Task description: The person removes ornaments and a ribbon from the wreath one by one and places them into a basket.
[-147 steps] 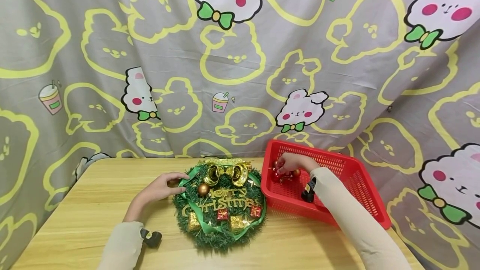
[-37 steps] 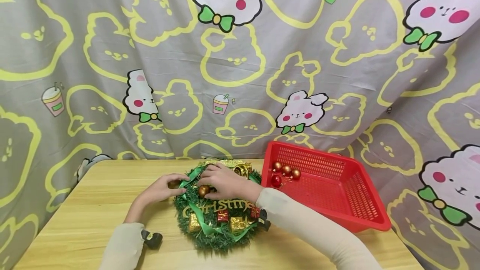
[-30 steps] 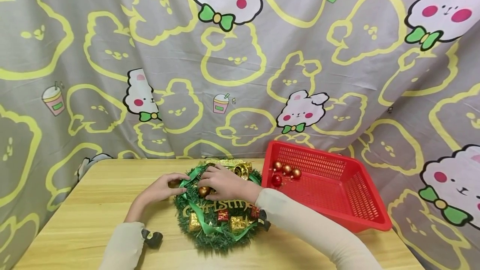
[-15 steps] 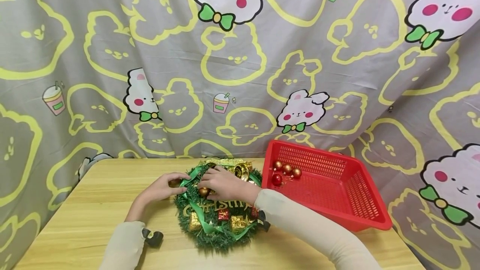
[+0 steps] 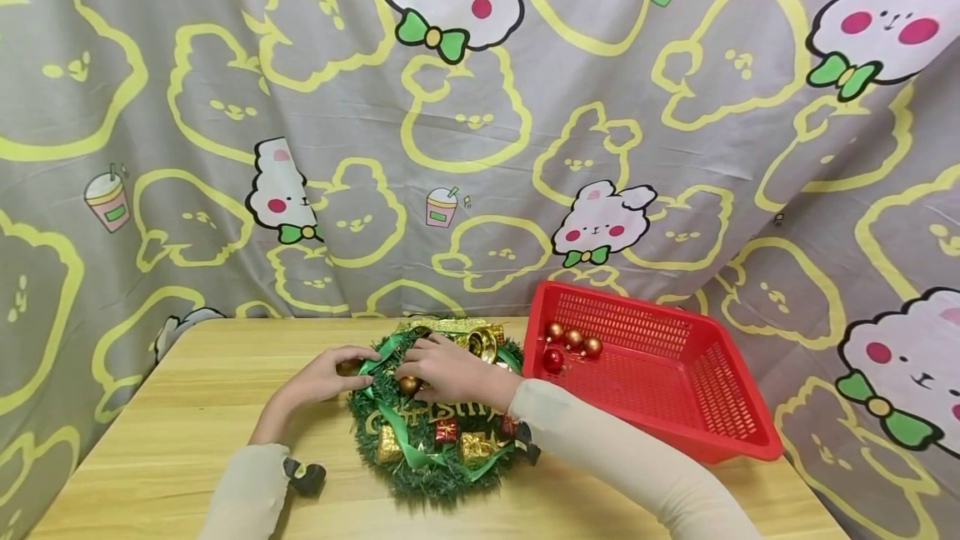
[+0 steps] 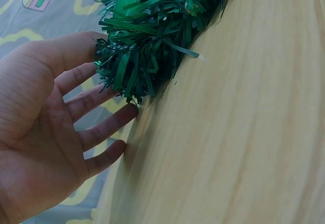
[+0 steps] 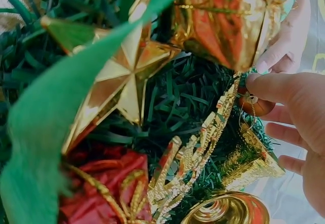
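A green tinsel wreath [image 5: 431, 482] with a green ribbon, gold bells, small wrapped boxes and gold lettering lies on the table. My left hand [image 5: 324, 375] touches its left edge, fingers spread; in the left wrist view that hand [image 6: 51, 112] has its thumb and fingers against the tinsel [image 6: 147, 51]. Over the wreath's upper left, my right hand [image 5: 453, 371] pinches a copper bauble [image 5: 409, 385]. The right wrist view shows that hand's thumb on the bauble [image 7: 258, 105], beside a gold bell [image 7: 226, 211], a gold star [image 7: 129, 71] and a red box [image 7: 109, 183].
To the right stands a red basket [image 5: 731, 394] with three copper baubles [image 5: 573, 339] and a red one [image 5: 552, 359] in its left part. A patterned curtain [image 5: 480, 190] hangs behind the wooden table [image 5: 187, 398].
Since the earliest frame my right hand has moved from the basket to the wreath and taken hold of the copper bauble there, which has shifted slightly. My left hand has stayed at the edge.
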Demonstrator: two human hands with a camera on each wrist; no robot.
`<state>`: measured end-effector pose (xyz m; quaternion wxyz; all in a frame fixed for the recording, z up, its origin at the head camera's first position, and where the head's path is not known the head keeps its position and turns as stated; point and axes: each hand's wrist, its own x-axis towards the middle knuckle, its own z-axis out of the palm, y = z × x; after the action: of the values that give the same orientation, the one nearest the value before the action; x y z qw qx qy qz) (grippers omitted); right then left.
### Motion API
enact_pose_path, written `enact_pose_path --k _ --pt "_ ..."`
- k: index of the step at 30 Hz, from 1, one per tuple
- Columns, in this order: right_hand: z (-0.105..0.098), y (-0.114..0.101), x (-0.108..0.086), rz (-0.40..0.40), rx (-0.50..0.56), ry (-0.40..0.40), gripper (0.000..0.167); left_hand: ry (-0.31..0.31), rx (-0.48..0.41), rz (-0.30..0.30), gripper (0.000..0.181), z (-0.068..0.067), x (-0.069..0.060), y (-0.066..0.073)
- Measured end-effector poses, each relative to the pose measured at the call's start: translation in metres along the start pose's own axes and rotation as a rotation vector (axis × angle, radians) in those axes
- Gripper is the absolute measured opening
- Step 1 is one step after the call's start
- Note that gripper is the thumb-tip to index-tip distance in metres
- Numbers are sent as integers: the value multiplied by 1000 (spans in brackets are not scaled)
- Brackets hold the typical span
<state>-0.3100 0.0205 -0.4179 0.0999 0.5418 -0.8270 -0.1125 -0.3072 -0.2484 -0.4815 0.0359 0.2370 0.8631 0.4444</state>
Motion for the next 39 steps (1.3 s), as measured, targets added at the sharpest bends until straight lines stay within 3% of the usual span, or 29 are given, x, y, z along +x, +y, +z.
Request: enact_pose_path --k 15,28,39 --pt "-3 0 -2 -12 16 13 31 -5 -33 8 39 0 0 1" --pt "-12 7 -7 17 130 -45 30 0 -18 15 39 0 1 0" --pt "-28 17 -20 30 214 -47 29 4 -20 15 38 1 0 -1"
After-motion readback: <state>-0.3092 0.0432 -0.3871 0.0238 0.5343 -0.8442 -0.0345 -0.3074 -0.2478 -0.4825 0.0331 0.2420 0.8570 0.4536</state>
